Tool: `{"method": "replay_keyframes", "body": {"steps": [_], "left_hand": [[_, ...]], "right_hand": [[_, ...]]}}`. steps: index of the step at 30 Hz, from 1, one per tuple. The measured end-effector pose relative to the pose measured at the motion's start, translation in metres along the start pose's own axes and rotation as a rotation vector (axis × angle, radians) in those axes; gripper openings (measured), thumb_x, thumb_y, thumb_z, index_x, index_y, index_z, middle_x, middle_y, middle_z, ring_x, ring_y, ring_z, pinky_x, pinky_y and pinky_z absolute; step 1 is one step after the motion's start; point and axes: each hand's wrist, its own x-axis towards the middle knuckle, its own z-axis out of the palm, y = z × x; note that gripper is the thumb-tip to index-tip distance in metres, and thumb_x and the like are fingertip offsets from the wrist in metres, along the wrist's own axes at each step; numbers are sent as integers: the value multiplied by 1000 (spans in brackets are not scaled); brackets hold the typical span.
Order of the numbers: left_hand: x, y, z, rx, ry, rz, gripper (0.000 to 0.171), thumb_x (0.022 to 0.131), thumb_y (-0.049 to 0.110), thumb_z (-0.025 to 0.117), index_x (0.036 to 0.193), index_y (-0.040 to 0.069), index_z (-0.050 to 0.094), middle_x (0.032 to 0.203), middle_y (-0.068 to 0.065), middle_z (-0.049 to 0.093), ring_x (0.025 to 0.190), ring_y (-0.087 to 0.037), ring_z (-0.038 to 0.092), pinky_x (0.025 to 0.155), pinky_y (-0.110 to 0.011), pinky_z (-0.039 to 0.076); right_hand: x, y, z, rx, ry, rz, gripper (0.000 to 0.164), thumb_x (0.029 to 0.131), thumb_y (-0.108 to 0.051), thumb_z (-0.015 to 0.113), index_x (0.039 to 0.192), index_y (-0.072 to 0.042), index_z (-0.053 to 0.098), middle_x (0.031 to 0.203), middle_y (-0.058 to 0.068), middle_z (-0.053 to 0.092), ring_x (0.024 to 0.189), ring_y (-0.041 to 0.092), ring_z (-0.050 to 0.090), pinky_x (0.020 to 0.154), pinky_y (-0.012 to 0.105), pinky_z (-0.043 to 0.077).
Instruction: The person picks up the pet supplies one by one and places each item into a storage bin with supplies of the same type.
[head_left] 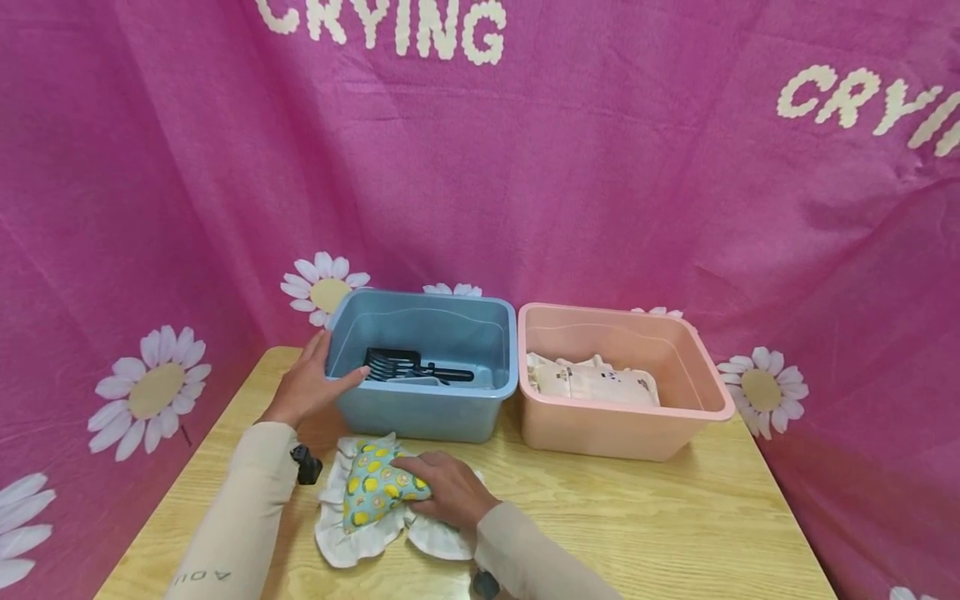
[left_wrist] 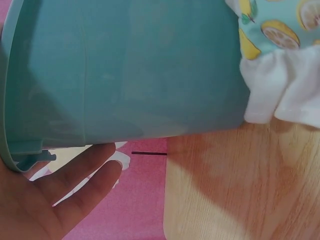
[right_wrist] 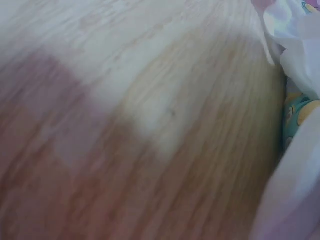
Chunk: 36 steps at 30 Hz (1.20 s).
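Note:
My left hand (head_left: 303, 387) rests at the near left corner of a blue plastic bin (head_left: 416, 418), its thumb across the front rim. In the left wrist view its fingers (left_wrist: 82, 172) extend fairly straight along the outside of the wall. With my right hand (head_left: 453, 492) I grip a small lemon-print cushion (head_left: 375, 487) with a white ruffled edge, on the table in front of the bin. The cushion is bunched under that hand, which hides part of it. Only the edge of its white ruffle (right_wrist: 300, 60) shows in the right wrist view.
Inside the blue bin lies a black slotted scoop (head_left: 420, 367). A pink bin (head_left: 600, 429) stands close on its right, holding a cream ruffled cushion (head_left: 596, 382). Both stand on a wooden table (head_left: 645, 517), with a magenta flowered curtain (head_left: 600, 167) behind.

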Motion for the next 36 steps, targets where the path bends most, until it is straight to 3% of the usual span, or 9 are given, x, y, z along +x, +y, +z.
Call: {"method": "replay_keyframes", "body": {"steps": [9,19,36], "left_hand": [[0,2,0,-6,6,3,114,78,76,56,156,16,0,161,-11,5,137,-46,27,100,-69,31],[-1,0,0,1,-1,-8,114,78,75,57,156,16,-2,161,-13,5,136,-46,27,100,-70,32],[1,-1,1,-5,3,-11,116,76,76,57,156,17,-1,161,-13,4,137,-47,25,100,-71,30]], "right_hand": [[-3,-5,-12,14,21,-52,65,84,-31,76,142,-32,45,114,-5,63,104,9,59,92,26,48],[-11,-13,-35,-71,140,-166,63,83,-31,76,140,-29,48,101,-5,60,92,8,61,79,19,50],[-25,-19,-63,-26,146,-209,59,86,-24,71,140,-31,48,114,-4,57,104,10,56,89,26,49]]}}
